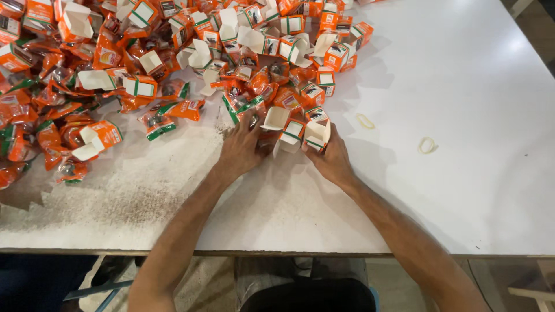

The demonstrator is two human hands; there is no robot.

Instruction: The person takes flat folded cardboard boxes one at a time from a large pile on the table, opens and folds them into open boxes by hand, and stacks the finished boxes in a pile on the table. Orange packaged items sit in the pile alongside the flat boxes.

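The left hand (243,149) lies palm down on the table (462,190), its fingers curled into the near fringe of the pile (173,58) and closed around an orange pouch (245,108), though the grip itself is partly hidden. The right hand (330,159) sits just beside it, fingers wrapped around a small open box (317,134) with white flaps. Between the two hands another open box (288,137) rests on the table, touching the left fingers. From the hands the pile of orange boxes and pouches spreads away toward the table's far left corner, covering most of that side. A stray pouch (173,112) lies left of the hands, at the pile's edge. Right of the hands the table is bare white all the way out, save for two rubber bands: one band (365,121) near the right hand, another band (426,145) farther right. Near the left forearm the surface is worn and speckled grey. The table's near edge (277,253) runs below both forearms, with floor beneath it.
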